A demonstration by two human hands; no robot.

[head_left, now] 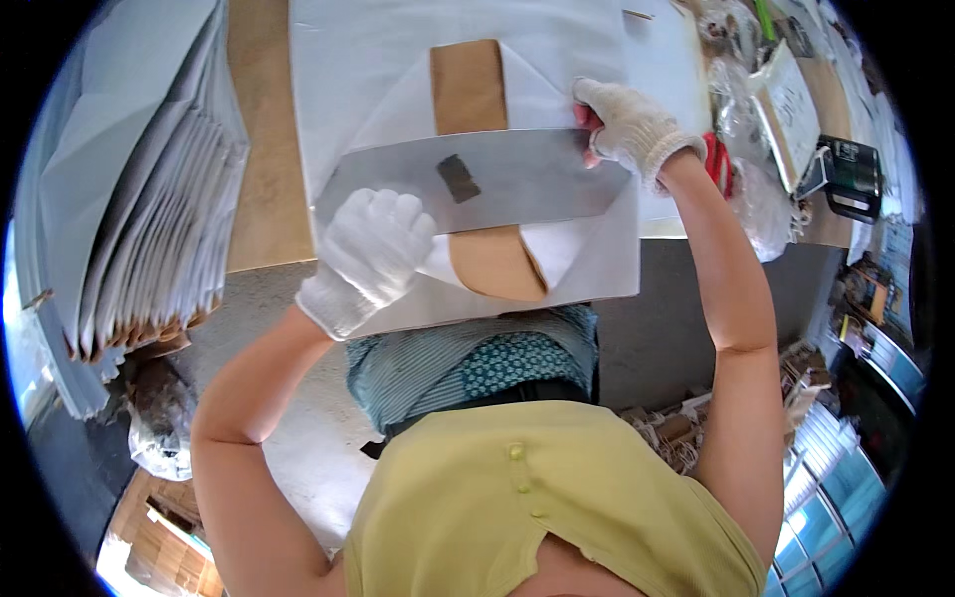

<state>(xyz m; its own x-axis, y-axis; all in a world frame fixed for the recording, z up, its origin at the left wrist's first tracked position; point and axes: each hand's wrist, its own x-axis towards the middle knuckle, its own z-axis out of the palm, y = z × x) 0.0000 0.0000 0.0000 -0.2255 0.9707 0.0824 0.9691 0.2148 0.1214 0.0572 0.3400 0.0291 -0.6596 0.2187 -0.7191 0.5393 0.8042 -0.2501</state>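
Note:
A long flat grey metal sheet [537,179] with a dark patch near its middle lies across the unfolded bottom of a white paper bag [597,269]. Brown inner paper of the bag shows as a flap [468,85] above the sheet and another flap [495,264] below it. My left hand [373,244], in a white knit glove, is closed at the sheet's left end, its fingertips hidden underneath. At the other end, my right hand [629,124] pinches the sheet's upper right corner. Its glove leaves some fingertips bare.
A thick stack of folded white paper bags [164,189] stands at the left of the wooden table [261,129]. To the right are clear plastic wrap [736,109], a red item [717,164], a white board [786,114] and a black mug [851,179]. More white paper [398,30] lies beneath the bag.

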